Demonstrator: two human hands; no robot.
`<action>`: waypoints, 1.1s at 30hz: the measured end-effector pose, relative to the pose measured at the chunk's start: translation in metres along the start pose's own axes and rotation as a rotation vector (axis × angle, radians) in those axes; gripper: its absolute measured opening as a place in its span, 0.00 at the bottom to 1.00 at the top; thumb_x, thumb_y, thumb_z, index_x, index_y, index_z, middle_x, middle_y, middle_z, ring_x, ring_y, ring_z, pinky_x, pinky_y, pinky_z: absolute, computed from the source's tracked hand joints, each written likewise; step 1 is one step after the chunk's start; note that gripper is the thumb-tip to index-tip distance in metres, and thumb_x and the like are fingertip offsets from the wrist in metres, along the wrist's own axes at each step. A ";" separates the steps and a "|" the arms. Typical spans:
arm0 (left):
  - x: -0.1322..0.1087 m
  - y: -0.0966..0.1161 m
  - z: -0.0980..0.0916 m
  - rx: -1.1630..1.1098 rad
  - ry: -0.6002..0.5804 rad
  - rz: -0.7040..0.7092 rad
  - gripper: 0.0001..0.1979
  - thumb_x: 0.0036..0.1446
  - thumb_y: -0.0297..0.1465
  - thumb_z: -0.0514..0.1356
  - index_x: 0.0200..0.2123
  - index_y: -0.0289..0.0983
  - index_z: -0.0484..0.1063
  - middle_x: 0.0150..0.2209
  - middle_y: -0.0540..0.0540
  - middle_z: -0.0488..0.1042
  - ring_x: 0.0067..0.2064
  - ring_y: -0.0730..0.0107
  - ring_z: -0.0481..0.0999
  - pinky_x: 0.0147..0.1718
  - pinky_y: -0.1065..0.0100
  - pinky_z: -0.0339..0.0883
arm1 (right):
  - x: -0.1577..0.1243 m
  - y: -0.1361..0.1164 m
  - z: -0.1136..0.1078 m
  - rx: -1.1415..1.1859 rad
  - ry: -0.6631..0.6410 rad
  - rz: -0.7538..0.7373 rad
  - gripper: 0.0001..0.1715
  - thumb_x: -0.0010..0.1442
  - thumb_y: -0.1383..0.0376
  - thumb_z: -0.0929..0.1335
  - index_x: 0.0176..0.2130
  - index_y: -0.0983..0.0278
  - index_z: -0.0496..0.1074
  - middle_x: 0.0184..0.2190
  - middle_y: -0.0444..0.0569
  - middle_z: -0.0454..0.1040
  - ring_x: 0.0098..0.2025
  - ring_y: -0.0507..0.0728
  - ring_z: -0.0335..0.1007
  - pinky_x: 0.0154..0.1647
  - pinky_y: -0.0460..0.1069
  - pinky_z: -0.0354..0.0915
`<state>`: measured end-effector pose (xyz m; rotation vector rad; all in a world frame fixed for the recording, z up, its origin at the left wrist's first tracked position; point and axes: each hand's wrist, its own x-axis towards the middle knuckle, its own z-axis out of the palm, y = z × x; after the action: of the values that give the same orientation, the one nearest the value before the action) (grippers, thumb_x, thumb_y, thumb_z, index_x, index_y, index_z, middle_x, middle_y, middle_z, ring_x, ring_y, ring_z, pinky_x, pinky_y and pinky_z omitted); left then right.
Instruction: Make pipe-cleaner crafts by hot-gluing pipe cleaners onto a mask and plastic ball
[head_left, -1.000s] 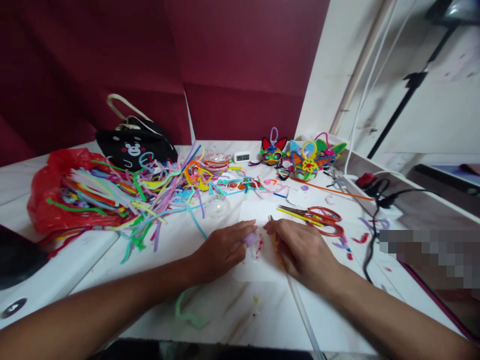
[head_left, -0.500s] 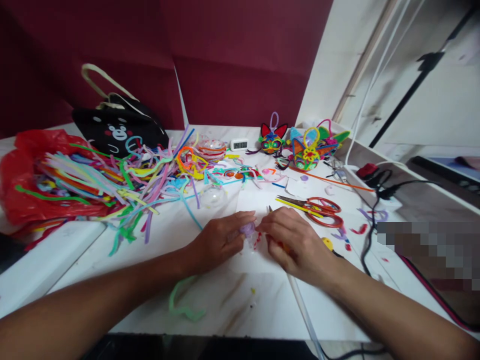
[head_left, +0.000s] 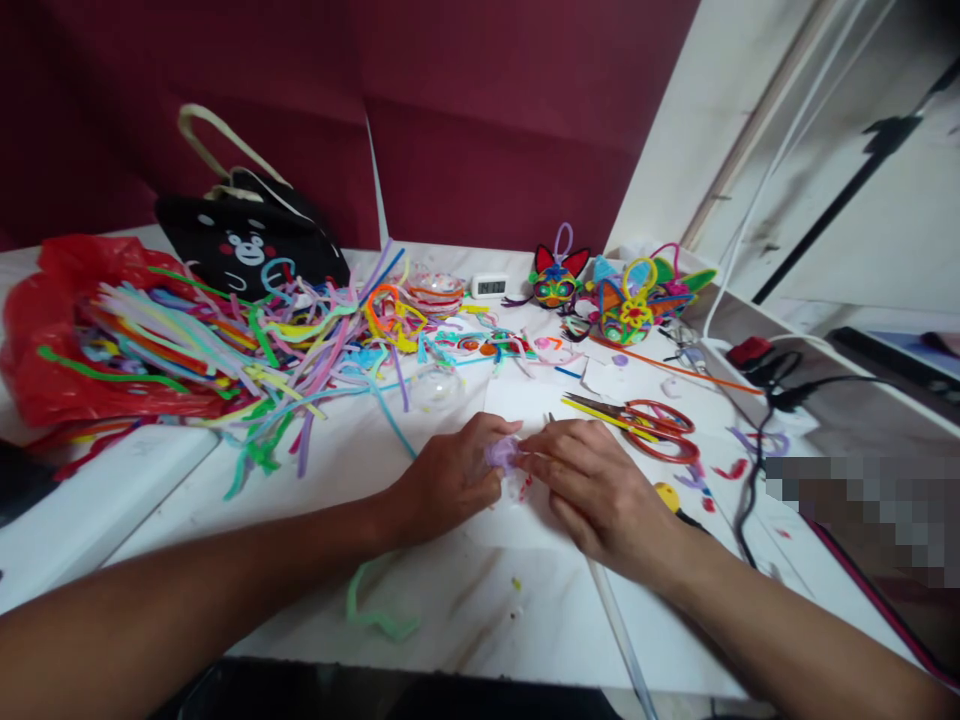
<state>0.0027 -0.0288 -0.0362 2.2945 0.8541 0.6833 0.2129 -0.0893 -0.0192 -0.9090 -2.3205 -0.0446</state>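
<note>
Thumb and fingers of the left hand [head_left: 454, 470] pinch a purple piece [head_left: 501, 453], which sits between the two hands over white paper [head_left: 517, 396]. The right hand [head_left: 604, 485] is partly curled, fingertips at the piece's edge; whether it grips that or the pale rod [head_left: 621, 640] beneath is unclear.

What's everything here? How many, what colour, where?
Backdrop sheet: one, maroon, back
Marbled tabletop: one, white, below
Plastic bag: one, red, left
Fuzzy craft stems: many, multicoloured, left
Handled bag: one, black, back left
Digital clock: one, white, back
Looped animal ornaments: at least three, multicoloured, back right
Scissors: one, orange handles, right
Plastic dome: at least one, clear, middle
Flat papers: several, white, middle
Long rod: one, whitish, front
Cables: several, black, right
Small piece: one, lilac, centre
Left grip: one, bare, holding it
Right grip: one, bare, beside it
</note>
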 end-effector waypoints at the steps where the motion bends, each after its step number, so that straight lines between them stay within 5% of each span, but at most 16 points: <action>1: 0.000 0.000 0.000 -0.006 -0.007 -0.011 0.24 0.53 0.27 0.55 0.55 0.39 0.61 0.41 0.51 0.76 0.31 0.70 0.75 0.33 0.67 0.69 | 0.000 0.000 0.000 -0.006 -0.011 -0.002 0.19 0.62 0.74 0.62 0.52 0.66 0.70 0.45 0.56 0.75 0.50 0.63 0.65 0.47 0.61 0.63; 7: -0.001 0.001 -0.001 -0.031 -0.017 -0.007 0.23 0.55 0.27 0.55 0.54 0.41 0.59 0.48 0.49 0.74 0.41 0.67 0.76 0.38 0.68 0.68 | 0.001 0.002 0.005 -0.033 -0.061 -0.015 0.21 0.62 0.75 0.62 0.53 0.65 0.69 0.46 0.55 0.76 0.52 0.63 0.65 0.49 0.60 0.62; 17: -0.002 0.004 -0.002 -0.035 -0.008 -0.031 0.23 0.55 0.27 0.55 0.55 0.40 0.61 0.43 0.49 0.77 0.36 0.68 0.77 0.31 0.70 0.68 | 0.003 0.001 0.009 0.016 -0.010 0.000 0.17 0.61 0.75 0.62 0.48 0.67 0.72 0.43 0.55 0.76 0.49 0.63 0.67 0.47 0.61 0.63; 24: -0.003 -0.001 0.001 -0.083 0.012 0.022 0.19 0.55 0.26 0.56 0.51 0.41 0.61 0.55 0.45 0.72 0.49 0.64 0.76 0.46 0.63 0.70 | 0.005 -0.004 0.009 0.032 0.023 0.056 0.14 0.61 0.73 0.64 0.47 0.68 0.71 0.42 0.53 0.77 0.47 0.60 0.69 0.50 0.60 0.61; 33: -0.003 -0.005 0.004 -0.010 0.134 0.155 0.16 0.55 0.24 0.56 0.48 0.38 0.66 0.51 0.43 0.71 0.53 0.63 0.71 0.53 0.59 0.64 | 0.002 -0.002 0.010 0.029 0.051 0.058 0.17 0.59 0.75 0.63 0.48 0.67 0.70 0.42 0.53 0.77 0.50 0.61 0.68 0.51 0.60 0.61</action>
<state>0.0009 -0.0289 -0.0432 2.3439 0.7356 0.9166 0.2055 -0.0874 -0.0255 -0.9495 -2.2405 -0.0098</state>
